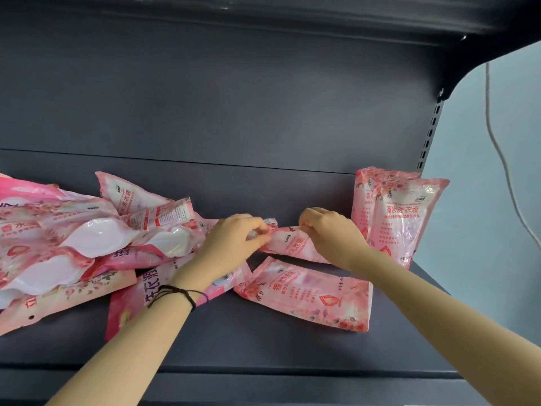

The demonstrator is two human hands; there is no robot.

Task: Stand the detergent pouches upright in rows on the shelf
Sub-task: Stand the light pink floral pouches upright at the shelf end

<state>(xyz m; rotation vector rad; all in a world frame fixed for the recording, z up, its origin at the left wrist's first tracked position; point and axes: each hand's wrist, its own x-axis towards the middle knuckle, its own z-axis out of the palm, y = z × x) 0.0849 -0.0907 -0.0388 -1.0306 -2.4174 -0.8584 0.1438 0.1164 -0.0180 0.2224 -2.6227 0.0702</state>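
At the centre of the dark shelf (263, 341), our left hand (231, 238) and right hand (328, 232) pinch a pink detergent pouch (292, 243). Two upright pouches (404, 218) stand at 3 o'clock, a heap of pouches (87, 244) lies at 9 o'clock, and a flat pouch (310, 297) at 5 o'clock.

Single head-worn wide-angle view, forward and down onto a dark shelf (263, 341).
Set in front of the shelf's front edge, facing its back panel (234, 98); near, within arm's reach, forearms crossing the frame's bottom edge. Centred on left hand (234, 238) and right hand (330, 232) at a detergent pouch (292, 244) mid-shelf. Reaches past the shelf's right end to a pale wall (474, 215); cuts off the left end. Upper shelf (292, 13) overhead along the top.
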